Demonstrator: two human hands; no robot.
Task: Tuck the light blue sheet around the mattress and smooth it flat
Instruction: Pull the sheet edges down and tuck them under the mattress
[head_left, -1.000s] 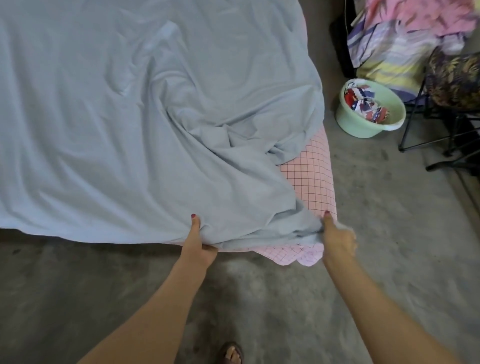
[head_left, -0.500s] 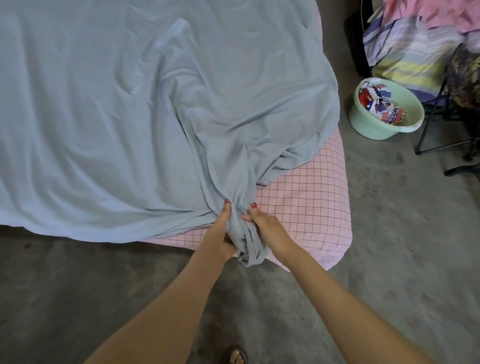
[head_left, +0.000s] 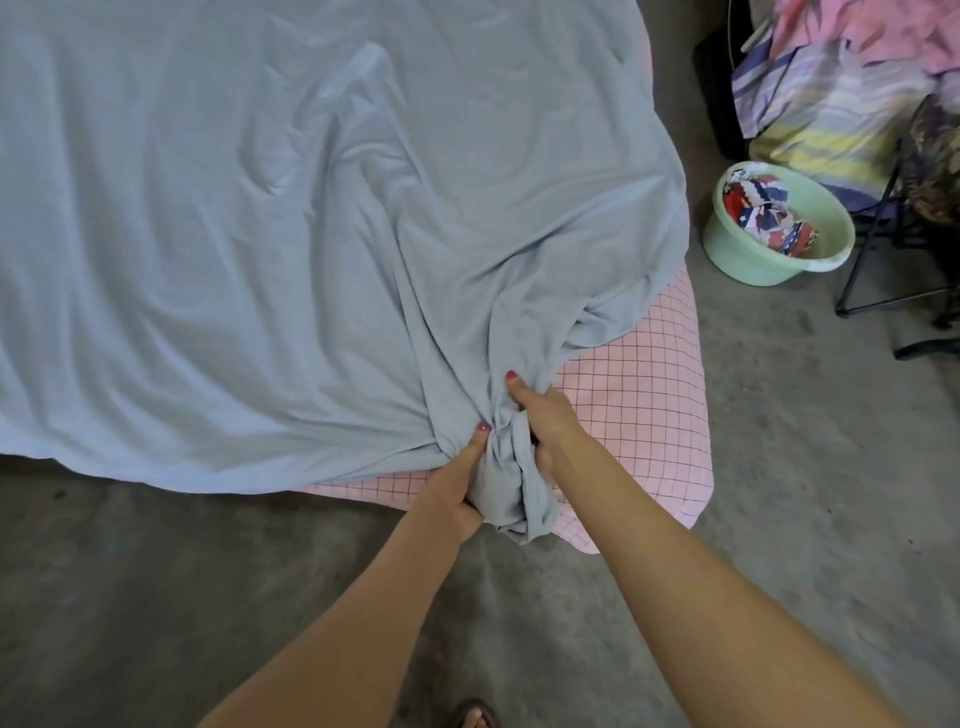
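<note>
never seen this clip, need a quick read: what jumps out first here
Both hands, left hand and right hand, grip a bunched wad of the light blue sheet at the near edge of the bed. Right of them the pink checked mattress corner lies bare, with a green basin on the floor beyond.

- A bare grey concrete floor (head_left: 779, 467) with darker blotches fills the lower part of the frame and runs up the right side.
- A round pale green plastic basin (head_left: 748, 254) stands on the floor at the right, middle height, holding crumpled red, white and blue cloth (head_left: 763, 215).
- Just behind the basin, in the upper right corner, lies a heap of striped bedding in purple, yellow and white (head_left: 821, 119), with pink cloth (head_left: 883, 31) on top.
- A thin black metal frame (head_left: 862, 260) stands at the far right edge, its legs on the floor.
- The light is soft and even, without hard shadows.
</note>
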